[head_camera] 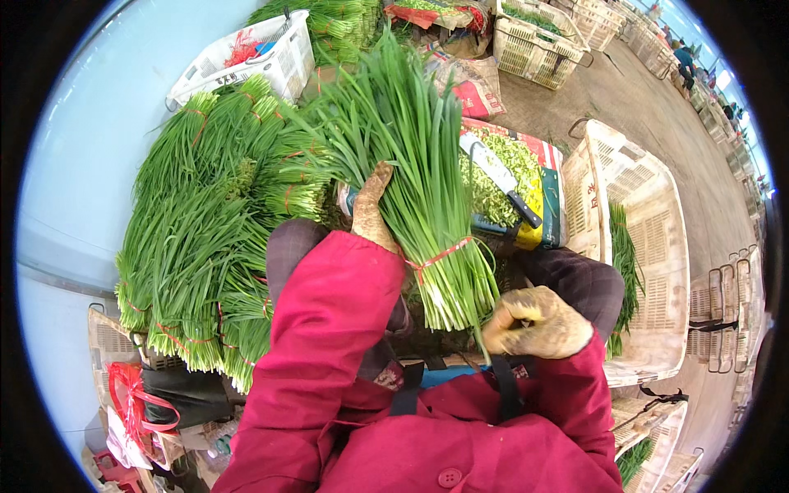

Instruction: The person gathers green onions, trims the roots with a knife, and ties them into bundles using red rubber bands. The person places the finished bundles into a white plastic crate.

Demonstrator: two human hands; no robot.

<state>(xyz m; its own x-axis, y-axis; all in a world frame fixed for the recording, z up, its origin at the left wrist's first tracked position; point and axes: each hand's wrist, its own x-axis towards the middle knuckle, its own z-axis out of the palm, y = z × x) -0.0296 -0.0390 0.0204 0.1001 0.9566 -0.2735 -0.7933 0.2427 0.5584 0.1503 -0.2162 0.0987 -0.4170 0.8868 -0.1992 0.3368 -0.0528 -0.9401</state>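
Note:
A thick bunch of garlic chives (425, 185) lies slanted in front of me, its pale cut ends towards my lap. One red tie (441, 254) circles it near those ends. My left hand (373, 209), in a stained work glove, grips the bunch from the left side; its thumb shows and the other fingers are hidden beneath the leaves. My right hand (536, 323), gloved too and slightly blurred, is curled beside the cut ends. Its fingertips pinch a loose chive leaf (478, 339) that hangs from the bunch's lower right.
Tied chive bundles (203, 222) are heaped at my left. A broad knife (493, 166) with a black handle rests on trimmings atop a printed sack (551, 191). A white crate (653, 259) holding chives stands at right; another crate (283, 58) contains red ties. Distant people are at upper right.

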